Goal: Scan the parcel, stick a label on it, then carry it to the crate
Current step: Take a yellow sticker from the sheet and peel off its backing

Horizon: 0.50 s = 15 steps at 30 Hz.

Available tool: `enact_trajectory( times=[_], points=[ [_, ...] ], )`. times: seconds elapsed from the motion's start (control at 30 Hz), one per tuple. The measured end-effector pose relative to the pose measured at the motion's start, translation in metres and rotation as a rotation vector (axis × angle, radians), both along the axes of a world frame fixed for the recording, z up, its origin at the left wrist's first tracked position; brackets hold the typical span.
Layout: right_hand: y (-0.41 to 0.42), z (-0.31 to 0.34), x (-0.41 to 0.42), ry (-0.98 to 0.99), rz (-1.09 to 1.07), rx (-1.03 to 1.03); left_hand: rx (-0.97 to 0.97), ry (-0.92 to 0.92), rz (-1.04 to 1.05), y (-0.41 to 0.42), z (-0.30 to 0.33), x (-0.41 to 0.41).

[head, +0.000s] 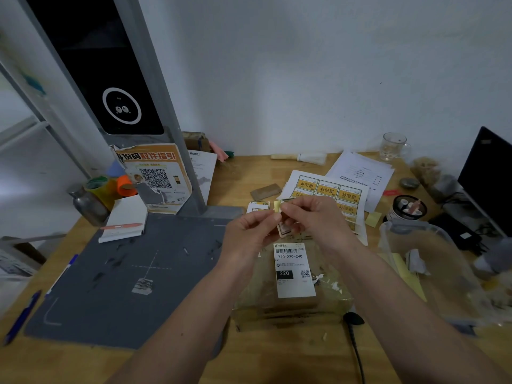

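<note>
A brown parcel (293,303) wrapped in clear film lies on the wooden desk in front of me, a white shipping label (294,268) with a barcode on its top. Both hands are raised just above the parcel's far end. My left hand (249,234) and my right hand (313,217) pinch a small yellow label (277,208) between their fingertips; its backing paper hangs below. A sheet of yellow labels (328,189) lies behind my hands. The scanner stand (122,79) rises at the left over a grey mat (124,275).
A clear plastic bin (432,270) with scraps stands at the right. A monitor (487,178), a glass mug (393,146), a pen cup (407,210) and papers (363,173) fill the back right. A notepad (124,220), tape rolls (110,187) and pens (22,317) lie at the left. A black cable (356,345) runs along the front.
</note>
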State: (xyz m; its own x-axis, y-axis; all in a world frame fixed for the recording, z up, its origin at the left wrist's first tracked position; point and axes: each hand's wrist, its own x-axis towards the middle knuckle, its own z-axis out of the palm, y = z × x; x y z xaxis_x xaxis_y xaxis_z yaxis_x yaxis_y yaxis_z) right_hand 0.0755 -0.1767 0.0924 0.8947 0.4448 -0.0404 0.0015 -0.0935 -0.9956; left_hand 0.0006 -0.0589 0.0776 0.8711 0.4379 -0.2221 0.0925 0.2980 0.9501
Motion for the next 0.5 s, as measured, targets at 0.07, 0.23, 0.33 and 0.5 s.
enact_trajectory(
  times=[0.07,0.23,0.33,0.5],
  points=[
    [0.0004,-0.0007,0.0006,0.022,0.000,0.025,-0.033,0.014,-0.002,0.0008,0.0000,-0.0001],
    [0.0001,-0.0035,0.0011,0.088,0.014,0.090,-0.115,0.042,-0.001,0.0037,0.0023,0.0012],
    [0.0017,-0.0059,-0.0006,0.132,0.031,0.117,-0.183,0.058,-0.034,0.0047,0.0036,0.0013],
    [0.0022,-0.0081,-0.0061,0.192,0.056,0.160,-0.167,0.065,0.024,0.0042,0.0039,0.0023]
  ],
)
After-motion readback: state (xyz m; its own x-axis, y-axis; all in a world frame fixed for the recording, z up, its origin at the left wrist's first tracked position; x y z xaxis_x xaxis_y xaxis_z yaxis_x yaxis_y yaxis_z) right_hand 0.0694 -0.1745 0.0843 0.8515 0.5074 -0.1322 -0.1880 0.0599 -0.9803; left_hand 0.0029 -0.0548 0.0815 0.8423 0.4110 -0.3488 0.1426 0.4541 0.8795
